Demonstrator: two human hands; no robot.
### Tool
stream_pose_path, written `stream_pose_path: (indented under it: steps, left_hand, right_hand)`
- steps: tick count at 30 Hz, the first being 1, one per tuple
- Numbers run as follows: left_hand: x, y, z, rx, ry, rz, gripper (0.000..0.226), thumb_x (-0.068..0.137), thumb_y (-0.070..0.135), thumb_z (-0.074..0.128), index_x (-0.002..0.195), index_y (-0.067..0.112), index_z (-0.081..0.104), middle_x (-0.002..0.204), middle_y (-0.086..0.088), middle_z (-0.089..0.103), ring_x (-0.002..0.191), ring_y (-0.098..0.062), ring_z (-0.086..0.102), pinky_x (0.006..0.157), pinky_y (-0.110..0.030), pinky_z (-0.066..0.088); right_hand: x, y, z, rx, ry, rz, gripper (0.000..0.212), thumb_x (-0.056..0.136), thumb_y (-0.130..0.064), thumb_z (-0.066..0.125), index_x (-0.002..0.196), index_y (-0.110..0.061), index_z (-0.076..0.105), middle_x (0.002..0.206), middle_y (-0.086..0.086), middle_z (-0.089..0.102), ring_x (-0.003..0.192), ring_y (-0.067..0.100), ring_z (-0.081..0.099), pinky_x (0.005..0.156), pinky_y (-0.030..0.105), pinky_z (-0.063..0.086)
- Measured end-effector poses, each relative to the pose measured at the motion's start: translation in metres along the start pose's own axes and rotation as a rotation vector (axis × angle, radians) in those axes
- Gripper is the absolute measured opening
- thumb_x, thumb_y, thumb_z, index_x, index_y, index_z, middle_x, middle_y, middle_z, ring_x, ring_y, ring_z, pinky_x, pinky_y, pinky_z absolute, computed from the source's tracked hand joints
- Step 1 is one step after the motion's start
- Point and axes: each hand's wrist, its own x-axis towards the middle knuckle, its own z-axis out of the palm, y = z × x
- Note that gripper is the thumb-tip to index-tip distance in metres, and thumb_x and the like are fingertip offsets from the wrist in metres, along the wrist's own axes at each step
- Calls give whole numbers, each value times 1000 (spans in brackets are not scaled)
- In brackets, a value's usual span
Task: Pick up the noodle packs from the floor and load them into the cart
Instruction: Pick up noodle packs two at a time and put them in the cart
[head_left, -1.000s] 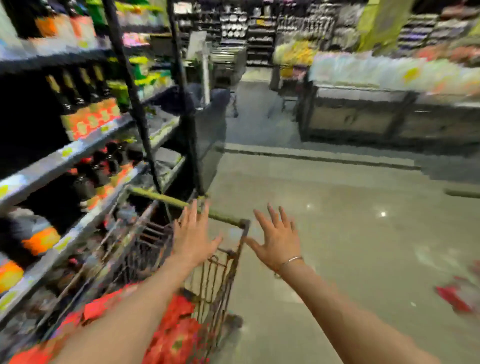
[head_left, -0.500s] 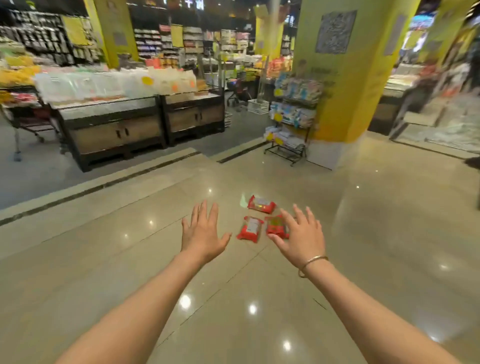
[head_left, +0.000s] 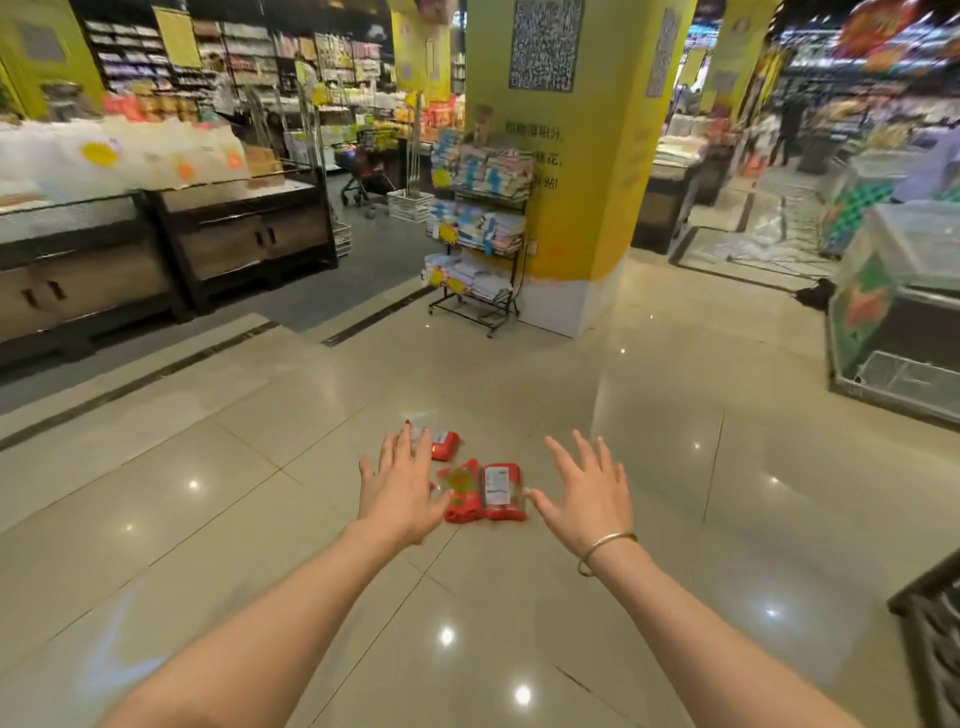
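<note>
Three red noodle packs lie on the shiny tiled floor ahead of me: one with a white label (head_left: 503, 491), one beside it to the left (head_left: 461, 493), and a farther one (head_left: 441, 442) partly hidden behind my left hand. My left hand (head_left: 399, 491) is stretched out with fingers spread, in front of the packs and holding nothing. My right hand (head_left: 589, 493), with a bangle at the wrist, is spread open just right of the labelled pack, not touching it. The cart is out of view.
A yellow pillar (head_left: 566, 156) with a black wire rack of goods (head_left: 478, 228) stands ahead. Dark display counters (head_left: 171, 249) run along the left. A freezer chest (head_left: 893, 322) sits at the right, and a dark basket edge (head_left: 930, 639) shows at lower right.
The view swung from the cart and shelf to the open floor. The packs came into sight and now lie closer, between my two outstretched open hands.
</note>
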Motion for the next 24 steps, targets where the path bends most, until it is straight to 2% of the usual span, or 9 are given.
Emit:
stream_pose_path:
  steps: [8,15,20,24]
  left_hand:
    - [182,34,29,-6,-51,10,82,91,55,44,154,20,5,163,-9,3,150,-27,-2,118,-56,13]
    - [337,50,68,2,-115,-68,83,91,57,44,153,19,4,162,-11,6,150,-29,2,115,-58,16]
    - [434,41,83,-38,-147,-120,82,91,47,49,153,20,2,162,-10,4,150,-28,3,115,-61,16]
    - [506,19,113,-34,-221,-166,82,91,49,49,153,19,6,162,-12,5,150,-30,4,115,-61,16]
  right_hand:
    - [174,47,25,4,-44,41,71,90,-59,49,152,-34,24,164,3,12,151,28,2,120,48,12]
    - [350,85,68,-24,-132,0,72,90,-56,53,152,-33,25,163,6,15,151,30,4,120,49,15]
    - [461,78,103,-46,-236,-44,71,90,-55,53,151,-32,27,162,10,18,150,32,7,119,51,16]
    - [532,63,149,-48,-307,-71,69,92,-56,49,152,-31,25,161,10,20,150,32,9,119,52,16]
